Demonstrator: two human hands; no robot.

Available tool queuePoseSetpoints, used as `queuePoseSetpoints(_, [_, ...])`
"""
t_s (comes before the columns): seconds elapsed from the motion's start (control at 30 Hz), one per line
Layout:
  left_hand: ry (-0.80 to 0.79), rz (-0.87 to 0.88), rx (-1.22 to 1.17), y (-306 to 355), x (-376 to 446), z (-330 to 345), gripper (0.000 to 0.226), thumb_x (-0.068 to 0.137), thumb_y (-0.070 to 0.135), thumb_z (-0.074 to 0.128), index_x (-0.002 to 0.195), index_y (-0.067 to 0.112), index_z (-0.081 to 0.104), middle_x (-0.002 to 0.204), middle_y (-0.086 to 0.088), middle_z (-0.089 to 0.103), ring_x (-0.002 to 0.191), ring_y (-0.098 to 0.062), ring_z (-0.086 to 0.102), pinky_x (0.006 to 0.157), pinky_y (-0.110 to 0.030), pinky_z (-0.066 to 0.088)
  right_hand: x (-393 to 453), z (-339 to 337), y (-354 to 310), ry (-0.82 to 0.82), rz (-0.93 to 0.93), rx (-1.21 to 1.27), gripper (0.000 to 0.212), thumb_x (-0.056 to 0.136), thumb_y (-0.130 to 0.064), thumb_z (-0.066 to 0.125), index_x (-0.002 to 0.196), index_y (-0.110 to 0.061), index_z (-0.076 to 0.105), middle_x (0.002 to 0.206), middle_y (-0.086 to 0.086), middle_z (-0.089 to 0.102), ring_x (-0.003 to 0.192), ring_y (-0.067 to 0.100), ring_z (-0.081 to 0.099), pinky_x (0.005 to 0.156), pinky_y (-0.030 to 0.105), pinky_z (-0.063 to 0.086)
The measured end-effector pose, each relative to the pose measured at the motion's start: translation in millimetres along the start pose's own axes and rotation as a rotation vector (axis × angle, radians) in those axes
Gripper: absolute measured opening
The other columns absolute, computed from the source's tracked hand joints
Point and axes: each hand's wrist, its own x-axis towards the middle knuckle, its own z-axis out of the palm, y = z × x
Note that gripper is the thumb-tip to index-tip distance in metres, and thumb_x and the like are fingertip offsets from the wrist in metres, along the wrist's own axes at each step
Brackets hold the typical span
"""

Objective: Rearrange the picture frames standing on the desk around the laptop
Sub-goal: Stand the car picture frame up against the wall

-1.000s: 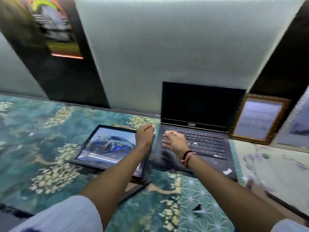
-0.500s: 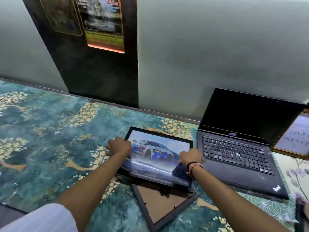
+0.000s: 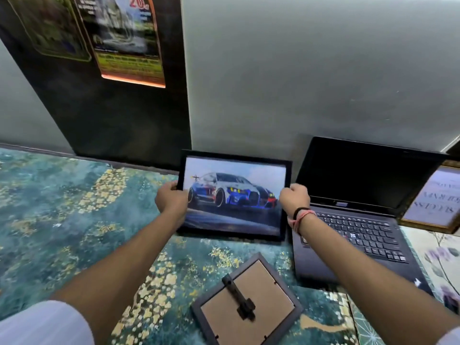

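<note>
Car picture frame [image 3: 235, 196]: black-edged, with a racing-car print, held near upright just left of the laptop [image 3: 353, 207], close to the wall; I can't tell whether its lower edge rests on the bench [image 3: 62, 207] or hangs just above it.
Left hand [image 3: 171, 200]: its fingers are wrapped round the frame's left edge, thumb on the front.
Right hand [image 3: 293, 197]: its fingers are closed on the right edge, wrist crossing just in front of the laptop's keyboard.
Slip risk: I see no stand behind this frame; if both hands let go while it leans too steeply, I judge its foot could skid on the patterned cloth and the glass would fall flat.
Knock risk: the right edge sits just beside the laptop's open screen, so a nudge sideways could push the lid.
Face-down frame [image 3: 246, 303]: grey, lying back-up in front with its stand arm showing; a dropped car frame could land on it.
Gold frame [image 3: 434, 199]: stands at the laptop's right, partly behind the lid, apart from both hands.
Sleeve [image 3: 42, 322]: pale, well clear of everything.
</note>
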Motion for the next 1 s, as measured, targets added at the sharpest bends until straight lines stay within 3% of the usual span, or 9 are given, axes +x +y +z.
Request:
queuePoseSetpoints(0.13, [-0.045, -0.007, -0.114, 8, 38, 18, 0.048, 0.086, -0.005, 0.049, 0.122, 0.016, 0.075, 0.118, -0.002, 0.074, 0.104, -0.024, 0.069, 0.091, -0.032, 0.057, 21, 0, -18, 0.016, -0.110, 0.088, 0.010, 0.085, 0.002, 0.047, 0.084, 0.005, 0.056, 0.075, 0.009, 0.049, 0.077, 0.024, 0.042, 0.055, 0.030, 0.034])
queuePoseSetpoints(0.2, [-0.104, 0.000, -0.132, 6, 58, 27, 0.054, 0.087, -0.005, 0.045, 0.129, 0.018, 0.071, 0.125, -0.002, 0.073, 0.113, -0.024, 0.069, 0.098, -0.033, 0.057, 27, 3, -23, -0.020, -0.130, 0.163, 0.026, 0.088, 0.003, 0.046, 0.107, 0.002, 0.063, 0.095, 0.007, 0.055, 0.091, 0.020, 0.048, 0.069, 0.024, 0.044])
queuePoseSetpoints(0.27, [-0.167, 0.038, -0.136, -1, 79, 37, 0.059, 0.088, -0.003, 0.041, 0.134, 0.021, 0.067, 0.133, -0.002, 0.070, 0.120, -0.023, 0.067, 0.100, -0.036, 0.057, 35, 7, -23, -0.068, -0.094, 0.245, 0.045, 0.087, -0.002, 0.048, 0.132, -0.005, 0.057, 0.116, 0.003, 0.050, 0.107, 0.016, 0.047, 0.088, 0.021, 0.040])
queuePoseSetpoints(0.37, [-0.223, 0.063, -0.120, -13, 108, 56, 0.057, 0.090, 0.005, 0.043, 0.137, 0.028, 0.064, 0.139, 0.002, 0.068, 0.124, -0.022, 0.065, 0.096, -0.035, 0.059, 73, 21, -2, -0.064, -0.078, 0.276, 0.039, 0.068, -0.020, 0.044, 0.105, -0.031, 0.050, 0.126, 0.007, 0.052, 0.106, 0.016, 0.044, 0.097, 0.030, 0.041])
queuePoseSetpoints(0.43, [-0.249, 0.077, -0.132, -15, 114, 63, 0.058, 0.090, 0.006, 0.042, 0.140, 0.028, 0.062, 0.142, 0.002, 0.065, 0.127, -0.022, 0.064, 0.100, -0.037, 0.057, 79, 24, 5, -0.072, -0.054, 0.274, 0.046, 0.070, -0.020, 0.044, 0.116, -0.023, 0.053, 0.144, 0.017, 0.052, 0.111, 0.017, 0.049, 0.106, 0.035, 0.042])
queuePoseSetpoints(0.5, [-0.288, 0.073, -0.134, 4, 92, 56, 0.063, 0.091, 0.001, 0.040, 0.147, 0.024, 0.055, 0.151, 0.000, 0.058, 0.138, -0.024, 0.056, 0.111, -0.037, 0.047, 54, 16, -14, -0.073, -0.030, 0.280, 0.066, 0.085, -0.011, 0.047, 0.151, -0.009, 0.039, 0.159, 0.013, 0.037, 0.136, 0.022, 0.044, 0.108, 0.025, 0.030])
queuePoseSetpoints(0.6, [-0.338, 0.055, -0.142, 33, 59, 45, 0.063, 0.100, -0.010, 0.037, 0.159, 0.013, 0.037, 0.163, -0.005, 0.041, 0.151, -0.023, 0.038, 0.111, -0.023, 0.029, 52, 18, -20, -0.085, 0.017, 0.320, 0.072, 0.094, -0.005, 0.045, 0.160, -0.007, 0.017, 0.163, 0.010, 0.030, 0.147, 0.027, 0.036, 0.101, 0.020, 0.027])
queuePoseSetpoints(0.77, [-0.325, 0.053, -0.169, 35, 53, 50, 0.063, 0.103, -0.011, 0.035, 0.161, 0.011, 0.032, 0.167, -0.008, 0.033, 0.154, -0.023, 0.032, 0.120, -0.032, 0.027, 53, 28, -19, -0.088, -0.003, 0.326, 0.086, 0.082, -0.018, 0.046, 0.161, -0.013, 0.012, 0.164, 0.005, 0.029, 0.147, 0.026, 0.037, 0.121, 0.041, 0.032])
queuePoseSetpoints(1.0, [-0.315, 0.074, -0.182, 31, 54, 48, 0.061, 0.102, -0.012, 0.035, 0.160, 0.010, 0.034, 0.166, -0.009, 0.037, 0.153, -0.023, 0.035, 0.124, -0.036, 0.028, 51, 27, -12, -0.100, -0.015, 0.375, 0.086, 0.083, -0.007, 0.047, 0.161, -0.020, 0.013, 0.154, 0.002, 0.046, 0.129, 0.023, 0.054, 0.112, 0.040, 0.045])
